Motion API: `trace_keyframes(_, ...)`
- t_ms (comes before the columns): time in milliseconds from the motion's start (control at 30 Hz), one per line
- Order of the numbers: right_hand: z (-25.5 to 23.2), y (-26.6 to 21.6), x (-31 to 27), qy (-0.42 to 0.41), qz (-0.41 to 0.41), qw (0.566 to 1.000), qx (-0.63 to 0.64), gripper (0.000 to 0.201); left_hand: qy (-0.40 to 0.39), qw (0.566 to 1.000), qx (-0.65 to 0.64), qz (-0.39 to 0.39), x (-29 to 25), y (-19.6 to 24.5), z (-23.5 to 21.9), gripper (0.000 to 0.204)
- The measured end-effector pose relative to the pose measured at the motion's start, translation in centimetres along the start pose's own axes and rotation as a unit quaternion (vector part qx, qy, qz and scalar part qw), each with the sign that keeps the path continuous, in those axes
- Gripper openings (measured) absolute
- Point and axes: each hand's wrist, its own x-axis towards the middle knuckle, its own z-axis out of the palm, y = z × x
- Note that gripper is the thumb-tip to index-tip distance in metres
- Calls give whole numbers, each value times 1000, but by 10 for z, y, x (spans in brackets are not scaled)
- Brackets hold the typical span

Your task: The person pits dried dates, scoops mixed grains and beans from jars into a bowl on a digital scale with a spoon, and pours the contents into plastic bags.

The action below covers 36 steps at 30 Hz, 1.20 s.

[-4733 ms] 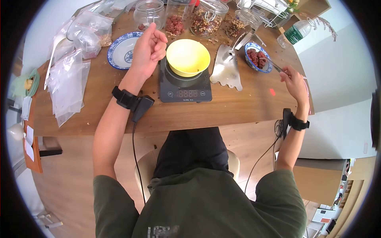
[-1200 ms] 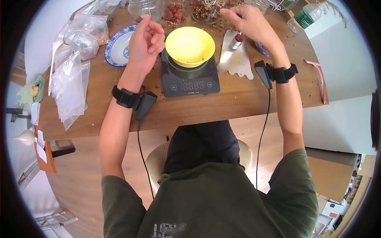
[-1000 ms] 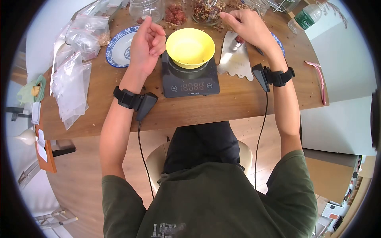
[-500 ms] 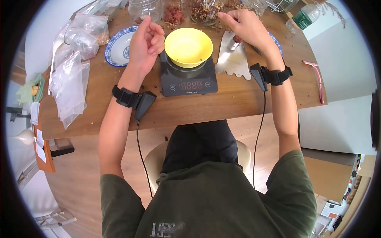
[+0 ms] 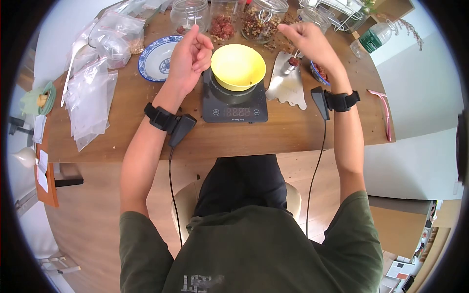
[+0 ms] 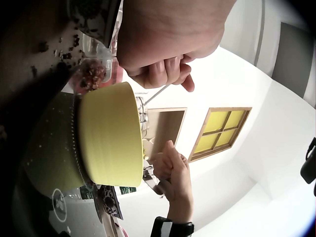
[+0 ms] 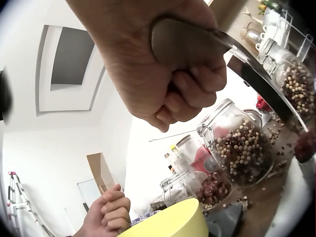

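In the head view my right hand point(image 5: 313, 45) grips metal tongs point(image 7: 266, 81) whose tips hold a dark red, wrinkled dried fruit point(image 5: 293, 62). This piece is close over a shiny metal plate point(image 5: 287, 90) with a wavy front edge. The left hand point(image 5: 192, 57) is held up beside a yellow bowl point(image 5: 238, 67), its fingers loosely curled around nothing visible. That bowl stands on a black digital kitchen scale point(image 5: 234, 108) with a lit display. Partly covered by the right forearm, a blue-and-white bowl point(image 5: 320, 72) contains more dark red pieces.
A blue-and-white plate point(image 5: 150, 68) lies left of the scale. Along the back stand glass jars point(image 5: 264, 22) with dried goods, with bits scattered around them. Plastic bags point(image 5: 88, 100) cover the left side. A pink razor-shaped object point(image 5: 384, 115) lies by the right edge, a bottle point(image 5: 372, 39) behind.
Since the oldest frame, my right hand has moved from the blue-and-white bowl leftward to the metal plate, bringing a dark red piece in the tongs. The left hand has barely moved.
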Motion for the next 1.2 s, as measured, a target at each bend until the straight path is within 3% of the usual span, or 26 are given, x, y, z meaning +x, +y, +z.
trace_keyframes(367, -32, -2, 3, 85, -50, 994, 43, 45, 1, 1000, -9, -12, -1, -1, -1, 42)
trace_keyframes(467, -58, 5, -13, 230, -65, 967, 90, 42, 6, 1000, 4, -1, -2, -1, 1, 41)
trace_keyframes(600, -98, 45, -52, 267, 30, 963, 16, 41, -4, 1000, -2, 4, -1, -1, 0, 41)
trace_keyframes(667, -109, 82, -73, 267, 107, 958, -13, 41, 4, 1000, -1, 7, -2, 1, 1, 41)
trace_keyframes(867, -98, 209, -155, 117, 226, 923, -288, 44, 6, 1000, 5, 5, -2, 2, 3, 41)
trace_keyframes(1033, -57, 222, -180, 89, 257, 919, -285, 51, 8, 1000, 2, 4, -2, 2, 4, 41)
trace_keyframes(1100, -50, 228, -180, 32, 299, 928, -219, 49, 8, 1000, 5, 0, -3, 1, 6, 42)
trace_keyframes(1200, -46, 231, -176, 36, 275, 945, -175, 40, 14, 1000, 7, -5, -3, 0, 6, 42)
